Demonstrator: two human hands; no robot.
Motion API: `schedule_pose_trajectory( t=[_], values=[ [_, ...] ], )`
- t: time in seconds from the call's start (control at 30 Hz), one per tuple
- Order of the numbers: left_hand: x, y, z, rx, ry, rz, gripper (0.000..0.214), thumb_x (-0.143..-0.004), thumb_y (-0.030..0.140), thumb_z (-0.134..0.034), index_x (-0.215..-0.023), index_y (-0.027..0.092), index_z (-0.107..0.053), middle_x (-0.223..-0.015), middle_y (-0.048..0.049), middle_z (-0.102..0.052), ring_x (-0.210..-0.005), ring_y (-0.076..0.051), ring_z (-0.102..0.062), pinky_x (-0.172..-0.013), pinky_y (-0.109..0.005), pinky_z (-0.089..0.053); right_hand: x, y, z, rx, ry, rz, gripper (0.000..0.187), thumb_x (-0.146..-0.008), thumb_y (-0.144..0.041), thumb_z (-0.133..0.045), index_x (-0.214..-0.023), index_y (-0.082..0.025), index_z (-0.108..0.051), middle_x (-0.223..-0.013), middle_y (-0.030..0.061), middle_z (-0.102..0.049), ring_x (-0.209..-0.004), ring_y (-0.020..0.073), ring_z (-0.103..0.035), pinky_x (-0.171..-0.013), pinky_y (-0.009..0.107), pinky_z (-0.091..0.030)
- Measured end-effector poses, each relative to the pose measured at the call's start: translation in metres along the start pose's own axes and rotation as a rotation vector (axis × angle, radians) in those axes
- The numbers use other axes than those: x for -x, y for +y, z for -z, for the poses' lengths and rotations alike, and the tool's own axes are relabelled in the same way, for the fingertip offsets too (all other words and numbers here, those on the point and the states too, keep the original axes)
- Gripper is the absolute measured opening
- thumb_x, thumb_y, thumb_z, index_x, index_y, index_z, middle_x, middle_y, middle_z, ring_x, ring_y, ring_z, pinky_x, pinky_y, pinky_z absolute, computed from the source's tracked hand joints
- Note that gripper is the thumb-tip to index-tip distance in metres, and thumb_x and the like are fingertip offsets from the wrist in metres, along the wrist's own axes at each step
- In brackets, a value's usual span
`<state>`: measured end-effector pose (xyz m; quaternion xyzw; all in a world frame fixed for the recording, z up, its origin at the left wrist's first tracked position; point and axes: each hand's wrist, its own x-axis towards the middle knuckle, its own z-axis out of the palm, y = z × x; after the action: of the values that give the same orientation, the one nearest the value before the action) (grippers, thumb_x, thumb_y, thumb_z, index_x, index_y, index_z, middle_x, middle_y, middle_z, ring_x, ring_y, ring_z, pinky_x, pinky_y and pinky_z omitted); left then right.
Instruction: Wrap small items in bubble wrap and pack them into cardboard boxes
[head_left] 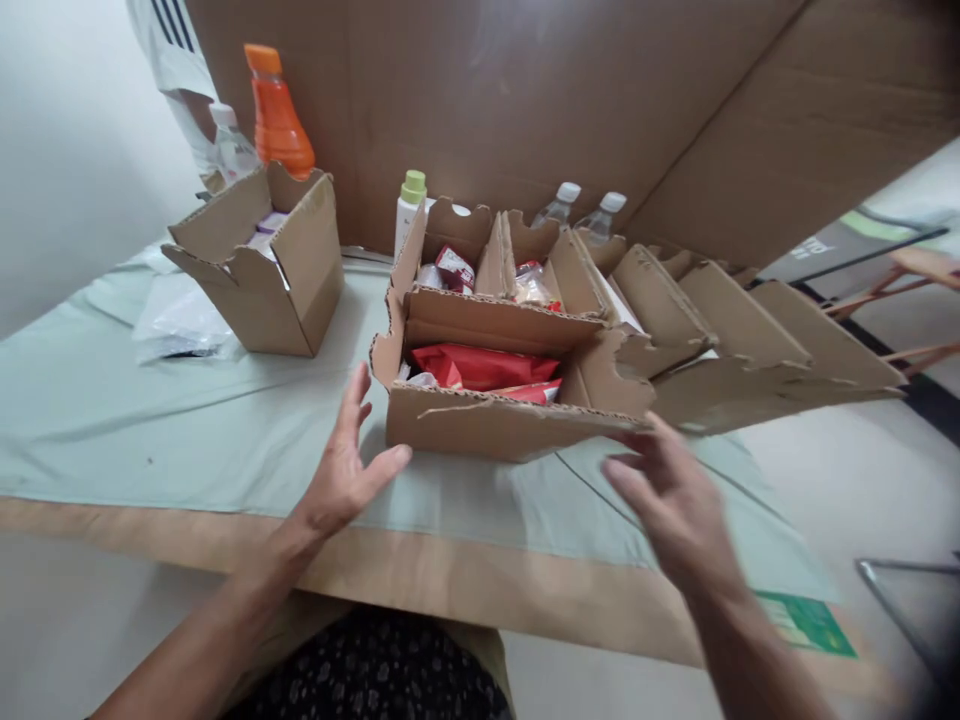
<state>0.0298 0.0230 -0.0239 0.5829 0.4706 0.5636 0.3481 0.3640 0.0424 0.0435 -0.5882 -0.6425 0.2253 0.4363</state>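
My left hand (346, 464) hovers open, fingers stretched up, just left of the front corner of a brown cardboard box (480, 425) with open flaps. My right hand (670, 498) is open too, fingers spread and slightly blurred, close to the box's front right flap (622, 378). Neither hand holds anything. Red snack packets (480, 365) lie in the box's front compartment. More small packets (455, 267) sit in the rear compartments.
A second open cardboard box (259, 262) stands at the left on a pale green cloth (150, 410), beside a clear plastic bag (180, 320). An orange bottle (276, 112), a green-capped bottle (409, 205) and clear water bottles (559, 205) stand before a tall cardboard sheet (525, 90). Folded cardboard dividers (750, 340) extend right.
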Motion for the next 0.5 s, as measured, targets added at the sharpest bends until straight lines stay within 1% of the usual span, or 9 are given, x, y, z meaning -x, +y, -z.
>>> schedule_pose_trajectory(
  t=[0.07, 0.13, 0.17, 0.23, 0.27, 0.3, 0.37, 0.43, 0.5],
  values=[
    [-0.004, -0.001, -0.013, 0.015, -0.064, 0.039, 0.092, -0.090, 0.048, -0.073, -0.165, 0.022, -0.026, -0.168, -0.0191, -0.038, -0.155, -0.036, -0.040, -0.126, -0.057, -0.035, 0.004, 0.012, -0.029, -0.067, -0.125, 0.006, 0.066, -0.078, -0.066, -0.076, -0.128, -0.025, -0.063, -0.127, 0.0146, -0.071, -0.111, 0.0350, -0.070, -0.089, 0.055, -0.059],
    [0.009, 0.000, -0.015, -0.010, -0.070, 0.055, 0.087, -0.089, 0.051, -0.074, -0.160, 0.020, -0.035, -0.160, -0.0192, -0.049, -0.148, -0.036, -0.049, -0.124, -0.057, -0.039, 0.013, 0.009, -0.050, -0.107, -0.137, 0.010, 0.062, -0.080, -0.066, -0.073, -0.122, -0.022, -0.062, -0.122, 0.0150, -0.072, -0.109, 0.0336, -0.069, -0.091, 0.053, -0.058],
    [0.023, 0.001, -0.010, -0.042, -0.046, 0.065, 0.081, -0.089, 0.052, -0.074, -0.155, 0.020, -0.041, -0.153, -0.0180, -0.056, -0.143, -0.036, -0.054, -0.121, -0.056, -0.043, 0.022, 0.004, -0.056, -0.113, -0.127, 0.012, 0.057, -0.082, -0.065, -0.072, -0.119, -0.021, -0.063, -0.117, 0.0142, -0.073, -0.106, 0.0327, -0.070, -0.090, 0.052, -0.058],
    [0.062, 0.004, 0.011, -0.131, 0.028, 0.116, 0.062, -0.089, 0.050, -0.074, -0.141, 0.023, -0.055, -0.134, -0.0144, -0.069, -0.128, -0.034, -0.066, -0.112, -0.053, -0.053, 0.044, -0.013, -0.064, -0.117, -0.146, 0.035, 0.047, -0.087, -0.060, -0.070, -0.115, -0.022, -0.065, -0.111, 0.0123, -0.074, -0.103, 0.0319, -0.070, -0.092, 0.050, -0.058],
    [0.083, 0.006, 0.025, -0.186, 0.051, 0.154, 0.048, -0.090, 0.048, -0.075, -0.129, 0.023, -0.063, -0.119, -0.0119, -0.074, -0.114, -0.033, -0.073, -0.102, -0.050, -0.060, 0.054, -0.023, -0.067, -0.125, -0.180, 0.062, 0.044, -0.088, -0.057, -0.070, -0.116, -0.023, -0.066, -0.110, 0.0119, -0.074, -0.104, 0.0322, -0.069, -0.093, 0.050, -0.058],
    [0.101, 0.009, 0.039, -0.230, 0.074, 0.209, 0.039, -0.092, 0.046, -0.073, -0.123, 0.024, -0.066, -0.113, -0.0107, -0.075, -0.108, -0.032, -0.074, -0.098, -0.048, -0.062, 0.062, -0.033, -0.070, -0.140, -0.223, 0.095, 0.044, -0.088, -0.055, -0.072, -0.119, -0.024, -0.066, -0.113, 0.0119, -0.074, -0.107, 0.0329, -0.069, -0.095, 0.051, -0.057],
    [0.120, 0.019, 0.061, -0.248, 0.103, 0.217, 0.043, -0.090, 0.044, -0.076, -0.125, 0.023, -0.066, -0.117, -0.0118, -0.074, -0.115, -0.032, -0.072, -0.105, -0.047, -0.059, 0.065, -0.051, -0.078, -0.192, -0.320, 0.152, 0.049, -0.086, -0.052, -0.074, -0.126, -0.025, -0.065, -0.120, 0.0118, -0.073, -0.113, 0.0333, -0.067, -0.098, 0.051, -0.056],
    [0.114, 0.031, 0.065, -0.207, 0.219, 0.137, 0.055, -0.090, 0.045, -0.076, -0.136, 0.021, -0.058, -0.136, -0.0147, -0.066, -0.135, -0.033, -0.061, -0.122, -0.051, -0.044, 0.053, -0.061, -0.084, -0.241, -0.355, 0.168, 0.050, -0.084, -0.054, -0.075, -0.124, -0.025, -0.066, -0.118, 0.0113, -0.073, -0.109, 0.0321, -0.067, -0.095, 0.050, -0.057],
    [0.091, 0.039, 0.051, -0.155, 0.219, 0.063, 0.072, -0.088, 0.045, -0.078, -0.147, 0.021, -0.046, -0.145, -0.0165, -0.060, -0.142, -0.034, -0.055, -0.126, -0.056, -0.037, 0.040, -0.060, -0.083, -0.250, -0.280, 0.139, 0.048, -0.084, -0.059, -0.075, -0.115, -0.024, -0.066, -0.111, 0.0104, -0.074, -0.101, 0.0302, -0.068, -0.091, 0.048, -0.056]
  ],
)
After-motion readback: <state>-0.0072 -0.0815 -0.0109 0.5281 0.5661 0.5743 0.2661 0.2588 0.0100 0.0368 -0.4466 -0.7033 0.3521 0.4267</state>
